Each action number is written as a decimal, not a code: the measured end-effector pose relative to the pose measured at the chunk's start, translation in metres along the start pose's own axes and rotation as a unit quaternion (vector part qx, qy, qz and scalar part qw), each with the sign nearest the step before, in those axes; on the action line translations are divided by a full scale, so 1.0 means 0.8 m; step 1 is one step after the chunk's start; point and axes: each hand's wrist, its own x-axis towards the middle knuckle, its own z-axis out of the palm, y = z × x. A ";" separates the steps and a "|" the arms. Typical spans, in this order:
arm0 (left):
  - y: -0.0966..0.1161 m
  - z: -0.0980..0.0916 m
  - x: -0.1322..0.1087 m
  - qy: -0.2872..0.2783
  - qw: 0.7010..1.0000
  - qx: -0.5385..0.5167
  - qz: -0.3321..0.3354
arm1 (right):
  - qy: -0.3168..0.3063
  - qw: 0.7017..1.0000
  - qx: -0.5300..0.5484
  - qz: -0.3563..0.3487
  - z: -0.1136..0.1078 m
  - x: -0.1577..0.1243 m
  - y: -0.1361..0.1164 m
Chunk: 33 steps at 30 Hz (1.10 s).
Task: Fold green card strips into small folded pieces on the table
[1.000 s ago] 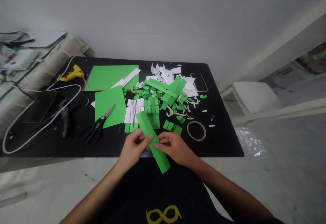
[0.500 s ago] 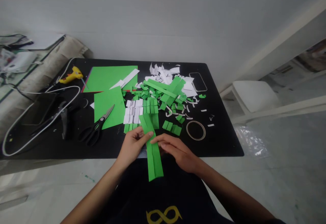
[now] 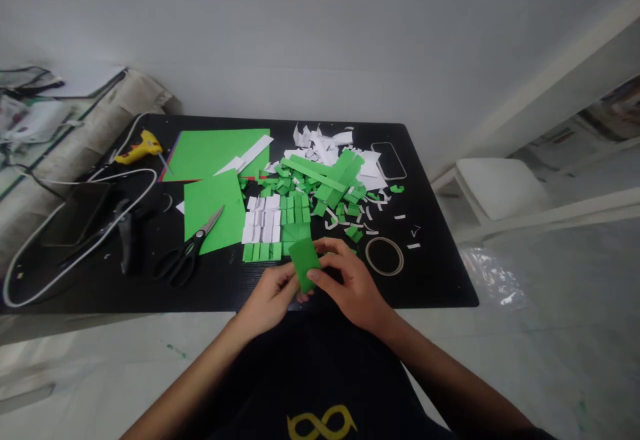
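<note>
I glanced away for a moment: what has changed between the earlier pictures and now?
The long green strip now shows much shorter, apparently folded over, and its lower end no longer hangs past the near edge of the table. The right hand now has its thumb on the strip's front; the left hand has its fingertips partly hidden behind it. The scissors and glue gun stayed put.

On my left, a yellow glue gun (image 3: 137, 149) lies toward the back of the black desk (image 3: 435, 280), and a white cable (image 3: 148, 170) loops near a dark flat device (image 3: 80, 217). To my right I have a ring (image 3: 384, 274) lying flat, with a rounded rectangular frame (image 3: 395, 179) farther back. Past the desk's right edge I see a white seat (image 3: 503, 188) and, on the floor (image 3: 565, 360), crumpled clear plastic (image 3: 493, 280). A pale wall (image 3: 320, 40) rises behind.
</note>
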 end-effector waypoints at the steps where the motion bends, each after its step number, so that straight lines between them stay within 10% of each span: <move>1: 0.000 0.000 -0.001 -0.014 1.000 0.011 0.010 | 0.011 0.999 0.025 0.028 0.003 0.001 0.002; 6: 0.002 -0.003 -0.003 -0.036 0.992 0.097 0.070 | 0.000 0.976 0.169 0.136 0.009 0.004 0.004; 14: 0.017 -0.012 -0.012 0.187 0.973 0.021 0.137 | 0.069 0.986 0.090 0.120 0.012 0.000 0.002; 27: 0.033 -0.005 -0.038 -0.005 0.972 0.057 0.229 | -0.018 0.968 0.218 0.124 -0.022 0.019 -0.013; 33: 0.032 -0.006 -0.026 -0.093 0.907 0.203 0.357 | 0.028 0.949 0.259 0.179 -0.019 0.030 -0.017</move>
